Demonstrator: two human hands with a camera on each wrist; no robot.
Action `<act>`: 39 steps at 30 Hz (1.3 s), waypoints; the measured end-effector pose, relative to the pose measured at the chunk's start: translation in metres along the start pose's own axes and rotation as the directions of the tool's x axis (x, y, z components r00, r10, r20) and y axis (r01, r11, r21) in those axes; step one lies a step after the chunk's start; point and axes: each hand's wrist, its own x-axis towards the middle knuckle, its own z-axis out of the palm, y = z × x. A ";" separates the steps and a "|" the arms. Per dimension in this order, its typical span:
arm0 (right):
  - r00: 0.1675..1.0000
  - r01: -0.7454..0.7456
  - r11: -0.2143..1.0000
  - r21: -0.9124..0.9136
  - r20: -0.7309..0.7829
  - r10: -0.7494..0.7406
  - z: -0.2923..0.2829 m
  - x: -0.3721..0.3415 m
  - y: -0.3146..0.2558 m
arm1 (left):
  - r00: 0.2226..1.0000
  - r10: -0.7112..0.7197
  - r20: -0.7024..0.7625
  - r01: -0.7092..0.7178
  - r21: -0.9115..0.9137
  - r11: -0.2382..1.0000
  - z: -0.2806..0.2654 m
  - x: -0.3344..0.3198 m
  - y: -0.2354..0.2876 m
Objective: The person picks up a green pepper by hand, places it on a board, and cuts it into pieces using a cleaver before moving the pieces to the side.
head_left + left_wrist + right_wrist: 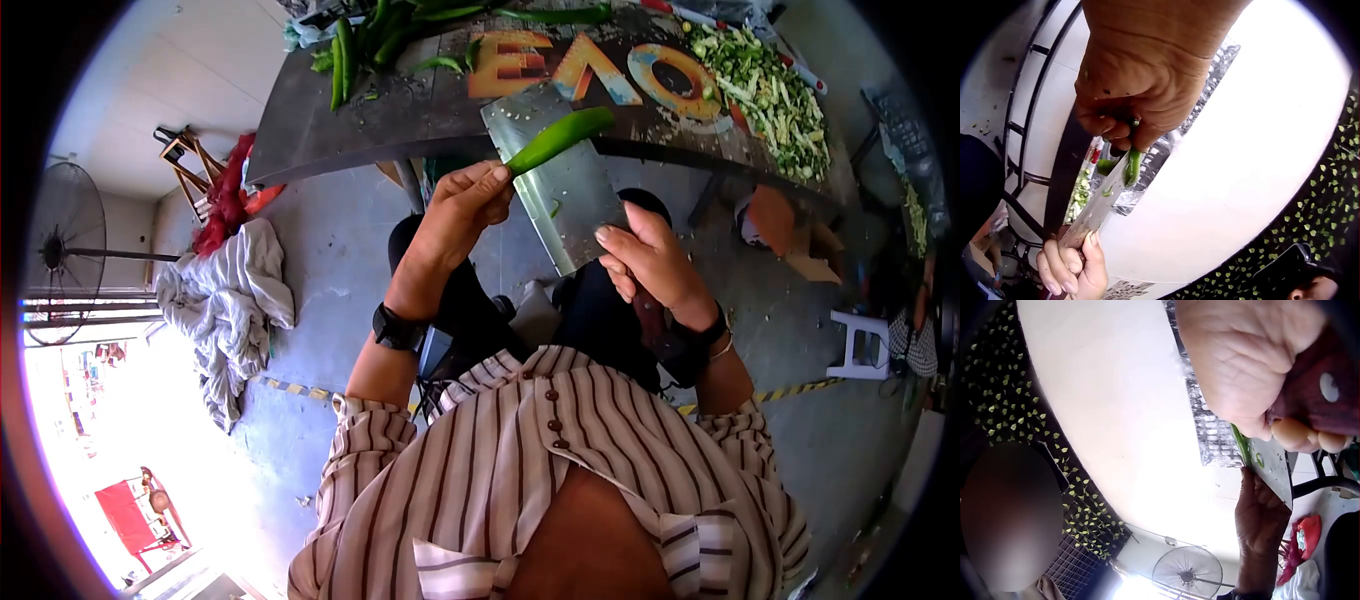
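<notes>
My left hand [462,212] pinches one end of a long green pepper [562,138] between thumb and fingers. The pepper overlaps the broad blade of a cleaver [572,205], pointing up and to the right. My right hand [655,258] grips the cleaver near the heel of its blade; the dark red handle [1310,400] runs through that palm in the right wrist view. Small green bits cling to the metal. In the left wrist view, the pepper [1134,167] lies along the blade's edge [1094,212], just below my left fingers. Both hands are raised in front of the table.
Whole green peppers [385,35] lie on the far left of the dark lettered table [400,130]. A heap of chopped pepper [770,105] covers its right side. A cardboard box [785,225] and white stool [860,343] stand at right; a fan [65,250] at left.
</notes>
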 end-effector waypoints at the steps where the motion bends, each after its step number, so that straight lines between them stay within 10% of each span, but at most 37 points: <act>1: 0.999 0.033 0.999 -0.002 -0.021 -0.033 -0.001 0.002 -0.006 | 0.999 0.028 0.020 -0.029 0.033 0.999 0.003 0.005 0.008; 9: 0.985 0.083 0.987 0.137 -0.164 -0.060 -0.009 0.043 -0.013 | 0.988 0.150 -0.042 -0.108 0.508 0.854 0.001 0.066 0.029; 15: 0.988 0.078 0.978 0.196 -0.148 -0.049 -0.009 0.054 -0.003 | 0.784 0.621 -0.014 -0.094 0.986 0.140 0.001 0.071 0.022; 28: 0.993 0.055 0.987 0.149 -0.109 -0.039 -0.008 0.056 -0.007 | 0.913 0.394 0.107 -0.221 0.941 0.258 0.006 0.085 0.039; 39: 0.991 0.047 0.981 0.188 -0.135 -0.022 -0.007 0.060 -0.009 | 0.866 0.493 0.080 -0.256 0.919 0.301 0.000 0.077 0.030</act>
